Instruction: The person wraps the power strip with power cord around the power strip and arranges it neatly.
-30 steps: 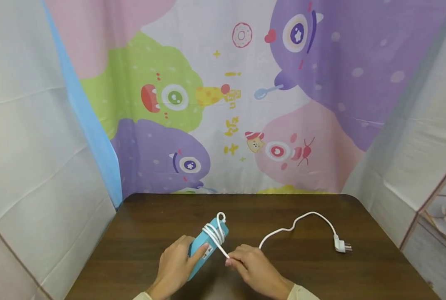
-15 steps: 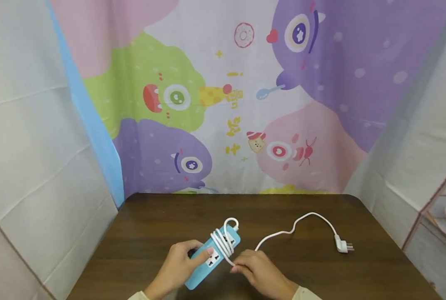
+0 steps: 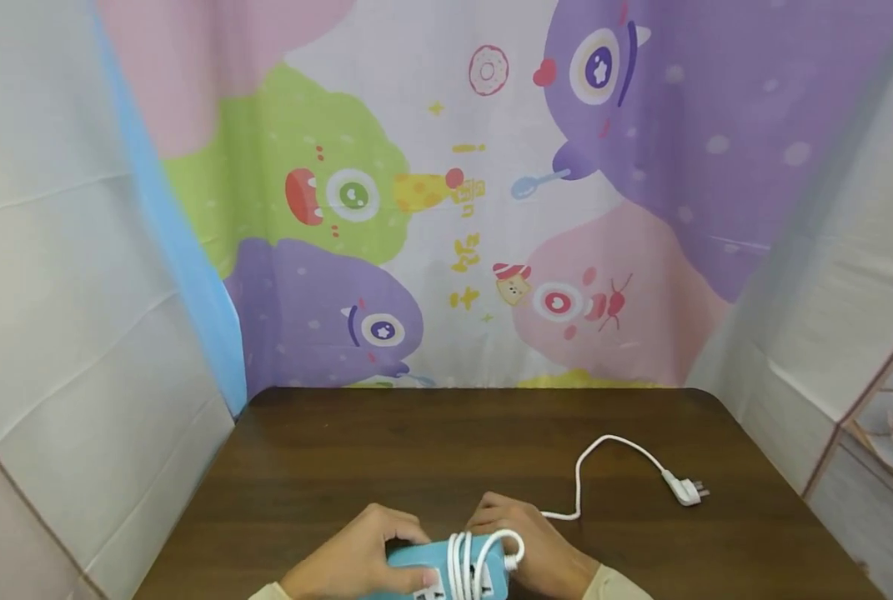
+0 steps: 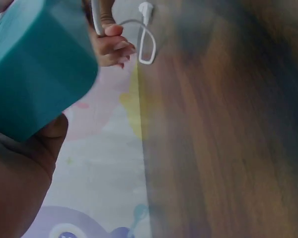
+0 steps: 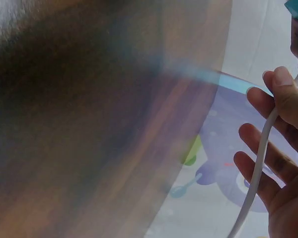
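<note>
The left hand (image 3: 359, 554) is curled round a blue power strip (image 3: 423, 556), its thumb lying on the socket side and its other fingers over the far edge. The right hand (image 3: 532, 546) is partly hidden behind the end of the strip in the head view; the right wrist view shows its thumb and forefinger pinching a white cord (image 5: 260, 153), while the other fingers are loosely bent and spread, with the cord running across them. The strip is between the two hands at the near side of the table (image 3: 356, 437), sockets facing up toward the head camera, its lower part cut off by the bottom of the view; whether it touches the table cannot be told. Several turns of the cord lie side by side around the strip, and a loop bends out at its right end, where the cord joins it. Past the right hand the cord runs over the table in a curve to a white plug (image 3: 684, 489), which lies at the right with its prongs pointing right. Pale sleeves (image 3: 614, 586) show at both wrists. Behind the table hangs a curtain (image 3: 446, 333) printed with green, purple and pink one-eyed creatures.
</note>
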`<action>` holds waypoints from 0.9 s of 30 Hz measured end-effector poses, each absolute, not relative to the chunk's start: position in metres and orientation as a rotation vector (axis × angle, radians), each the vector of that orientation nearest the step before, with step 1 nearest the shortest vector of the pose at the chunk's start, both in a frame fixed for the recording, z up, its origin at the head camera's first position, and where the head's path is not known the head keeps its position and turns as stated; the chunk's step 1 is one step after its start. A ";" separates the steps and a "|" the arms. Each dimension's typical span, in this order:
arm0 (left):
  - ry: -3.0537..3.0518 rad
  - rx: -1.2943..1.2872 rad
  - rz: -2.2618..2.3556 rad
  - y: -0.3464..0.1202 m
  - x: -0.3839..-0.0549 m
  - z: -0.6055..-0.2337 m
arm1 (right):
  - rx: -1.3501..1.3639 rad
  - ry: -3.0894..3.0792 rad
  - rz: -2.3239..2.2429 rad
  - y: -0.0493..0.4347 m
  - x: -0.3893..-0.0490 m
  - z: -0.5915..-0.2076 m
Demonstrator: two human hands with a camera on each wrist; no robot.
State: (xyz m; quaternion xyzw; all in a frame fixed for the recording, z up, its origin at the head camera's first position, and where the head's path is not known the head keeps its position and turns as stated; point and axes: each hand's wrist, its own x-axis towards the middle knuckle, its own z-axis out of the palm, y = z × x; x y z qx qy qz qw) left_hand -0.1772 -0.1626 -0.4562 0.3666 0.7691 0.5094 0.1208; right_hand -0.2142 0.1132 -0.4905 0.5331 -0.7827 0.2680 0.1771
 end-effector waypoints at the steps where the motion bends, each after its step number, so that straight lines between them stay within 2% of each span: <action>1: 2.244 1.114 1.454 -0.162 -0.178 -0.456 | 1.540 -2.230 0.754 0.113 -0.215 -0.488; 14: 2.520 1.556 1.038 -0.154 -0.183 -0.466 | 1.597 -2.056 0.495 0.111 -0.221 -0.481; 23: 2.746 1.600 0.709 -0.151 -0.181 -0.464 | 1.542 -2.074 0.463 0.105 -0.216 -0.479; 27: 2.828 1.493 0.604 -0.149 -0.178 -0.462 | 1.484 -2.128 0.450 0.103 -0.212 -0.477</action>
